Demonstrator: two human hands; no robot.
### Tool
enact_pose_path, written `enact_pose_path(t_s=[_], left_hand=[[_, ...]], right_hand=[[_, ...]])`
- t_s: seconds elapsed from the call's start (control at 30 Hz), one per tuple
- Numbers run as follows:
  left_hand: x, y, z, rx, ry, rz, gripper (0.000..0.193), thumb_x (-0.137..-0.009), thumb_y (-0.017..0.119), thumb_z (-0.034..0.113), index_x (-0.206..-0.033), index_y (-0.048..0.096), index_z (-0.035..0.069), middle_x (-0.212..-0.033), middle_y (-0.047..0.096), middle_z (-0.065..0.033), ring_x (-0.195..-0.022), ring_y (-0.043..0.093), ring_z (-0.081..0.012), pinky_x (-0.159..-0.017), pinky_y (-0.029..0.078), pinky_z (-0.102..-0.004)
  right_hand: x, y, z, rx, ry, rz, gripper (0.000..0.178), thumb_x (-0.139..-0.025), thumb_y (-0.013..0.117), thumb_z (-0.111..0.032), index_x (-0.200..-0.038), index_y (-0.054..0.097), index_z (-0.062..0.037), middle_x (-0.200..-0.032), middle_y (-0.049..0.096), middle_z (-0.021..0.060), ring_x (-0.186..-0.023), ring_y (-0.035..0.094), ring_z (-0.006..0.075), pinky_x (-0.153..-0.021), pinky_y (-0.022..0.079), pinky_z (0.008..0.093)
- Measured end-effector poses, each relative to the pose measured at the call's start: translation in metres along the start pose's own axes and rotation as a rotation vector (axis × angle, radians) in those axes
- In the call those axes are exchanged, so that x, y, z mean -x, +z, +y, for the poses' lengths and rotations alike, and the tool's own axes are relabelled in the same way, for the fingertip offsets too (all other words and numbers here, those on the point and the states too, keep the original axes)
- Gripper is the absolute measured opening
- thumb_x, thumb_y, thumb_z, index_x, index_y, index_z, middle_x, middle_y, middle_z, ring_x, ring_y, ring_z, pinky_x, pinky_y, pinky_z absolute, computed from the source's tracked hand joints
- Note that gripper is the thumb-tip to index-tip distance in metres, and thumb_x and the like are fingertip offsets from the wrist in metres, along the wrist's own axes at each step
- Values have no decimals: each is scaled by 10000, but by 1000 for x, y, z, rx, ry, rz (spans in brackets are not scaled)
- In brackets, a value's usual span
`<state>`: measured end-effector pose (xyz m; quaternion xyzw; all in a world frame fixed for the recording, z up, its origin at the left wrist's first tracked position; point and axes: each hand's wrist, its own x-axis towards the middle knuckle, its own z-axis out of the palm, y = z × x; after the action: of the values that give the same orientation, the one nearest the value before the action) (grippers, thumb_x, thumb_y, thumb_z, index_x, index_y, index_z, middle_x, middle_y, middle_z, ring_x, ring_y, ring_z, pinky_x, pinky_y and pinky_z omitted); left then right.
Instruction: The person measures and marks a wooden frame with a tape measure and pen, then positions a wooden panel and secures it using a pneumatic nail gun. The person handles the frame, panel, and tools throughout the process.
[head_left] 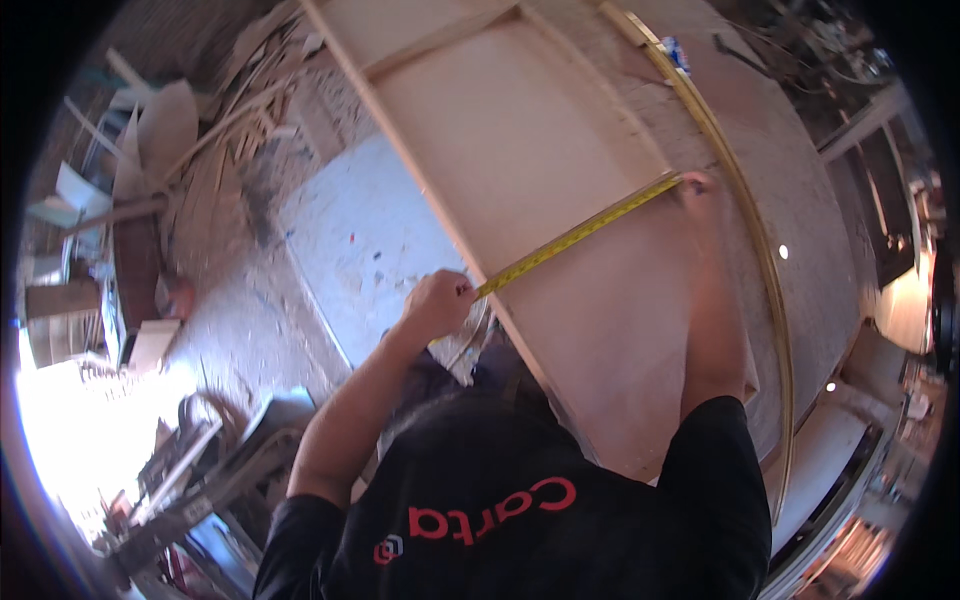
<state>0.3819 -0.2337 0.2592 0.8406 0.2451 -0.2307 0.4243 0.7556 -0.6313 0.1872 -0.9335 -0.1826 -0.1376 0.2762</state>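
Observation:
A yellow tape measure (580, 234) is stretched straight across a shallow wooden frame with a flat panel (500, 120) inside it. At the frame's near-left rail, my left hand (440, 302) is closed around one end of the tape. My right hand (698, 190) pinches the other end by the far-right rail; it is slightly blurred, and its fingers partly hide what they hold. The blade lies along or just beside a crosspiece of the frame; I cannot tell if it touches.
A long gold-coloured strip (745, 190) runs along the workbench (820, 250) to the right. Beyond the frame's left side, a pale blue board (360, 230) lies on the dusty floor. Wood offcuts (245, 130) are heaped at the far left. A small blue-and-white item (677, 55) sits at the back.

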Motion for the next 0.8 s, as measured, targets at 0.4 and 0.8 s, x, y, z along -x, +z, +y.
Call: enact_pose_path(t_s=[0.4, 0.8], left_hand=[[4, -9, 5, -56, 62, -63, 288, -952, 627, 236, -1174, 790, 152, -1083, 762, -171, -1052, 721, -358, -943, 554, -473], [-1, -19, 6, -5, 181, -177, 313, -985, 582, 139, -1233, 765, 84, -722, 724, -123, -576, 684, -185, -621, 561, -376]], right_hand=[[50, -30, -220, -725, 107, -732, 271, -1028, 650, -247, -1051, 751, 3, -838, 720, 45, -797, 657, 99, -711, 526, 273], [79, 32, -268, -651, -219, -1140, 173, -862, 794, -132, -977, 745, -12, -830, 731, 57, -759, 660, 113, -698, 538, 295]])
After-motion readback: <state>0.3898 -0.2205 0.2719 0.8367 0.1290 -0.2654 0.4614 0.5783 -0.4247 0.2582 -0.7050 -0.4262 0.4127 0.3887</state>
